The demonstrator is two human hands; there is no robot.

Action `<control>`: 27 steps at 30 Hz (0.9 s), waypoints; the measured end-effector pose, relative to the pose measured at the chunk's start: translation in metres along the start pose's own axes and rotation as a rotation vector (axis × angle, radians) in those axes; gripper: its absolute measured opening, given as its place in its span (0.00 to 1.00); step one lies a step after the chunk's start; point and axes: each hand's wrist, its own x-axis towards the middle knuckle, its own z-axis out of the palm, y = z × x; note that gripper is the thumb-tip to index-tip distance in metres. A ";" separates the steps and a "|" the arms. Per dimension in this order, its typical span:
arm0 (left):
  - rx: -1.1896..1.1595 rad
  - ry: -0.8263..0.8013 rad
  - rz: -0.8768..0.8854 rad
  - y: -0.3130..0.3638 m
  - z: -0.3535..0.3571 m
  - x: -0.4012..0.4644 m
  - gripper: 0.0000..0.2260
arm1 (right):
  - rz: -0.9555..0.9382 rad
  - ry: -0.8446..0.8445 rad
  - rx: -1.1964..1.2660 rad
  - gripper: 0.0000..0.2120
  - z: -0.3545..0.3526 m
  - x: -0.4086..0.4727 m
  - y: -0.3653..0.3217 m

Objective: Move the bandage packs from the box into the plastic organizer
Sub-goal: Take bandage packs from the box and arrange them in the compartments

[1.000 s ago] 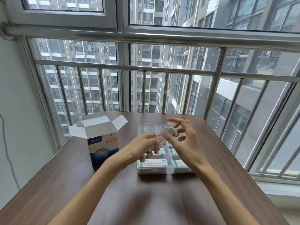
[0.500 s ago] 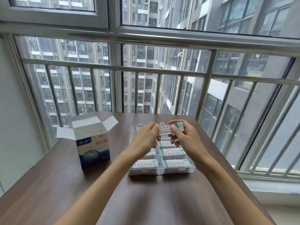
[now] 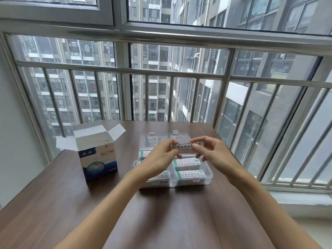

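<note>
A white bandage pack (image 3: pixel 183 147) with green print is held level above the clear plastic organizer (image 3: pixel 206 177). My left hand (image 3: pixel 161 155) pinches its left end and my right hand (image 3: pixel 213 151) pinches its right end. Several more white packs (image 3: pixel 186 162) lie in the organizer's compartments, some hidden under my left hand. The organizer's lid (image 3: pixel 161 137) lies open toward the window. The blue and white bandage box (image 3: pixel 98 159) stands to the left with its top flaps open.
Everything sits on a brown wooden table (image 3: pixel 161 221). A metal window railing (image 3: pixel 179 72) runs close behind the table and along its right edge. A pale wall (image 3: pixel 10 141) borders the left side.
Both hands brought the pack together from a loose, blurred hold into a level two-handed grip, further back over the organizer. The camera view has tilted slightly.
</note>
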 end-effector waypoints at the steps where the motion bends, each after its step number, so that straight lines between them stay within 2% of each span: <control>1: 0.031 -0.020 0.003 -0.002 0.000 -0.001 0.06 | 0.004 -0.018 -0.032 0.04 -0.004 -0.002 0.002; 7: 0.301 -0.038 0.025 -0.010 0.007 -0.006 0.09 | 0.003 -0.071 -0.135 0.04 -0.014 -0.013 0.019; 17: 0.554 -0.032 0.063 -0.007 0.001 -0.011 0.07 | -0.046 -0.048 -0.287 0.04 -0.014 -0.011 0.038; 24: 0.752 -0.063 0.129 -0.009 -0.001 -0.013 0.10 | -0.083 -0.067 -0.662 0.06 -0.014 -0.009 0.035; 27: 0.800 -0.072 0.146 -0.007 0.000 -0.013 0.11 | -0.082 -0.100 -0.702 0.07 -0.016 -0.008 0.031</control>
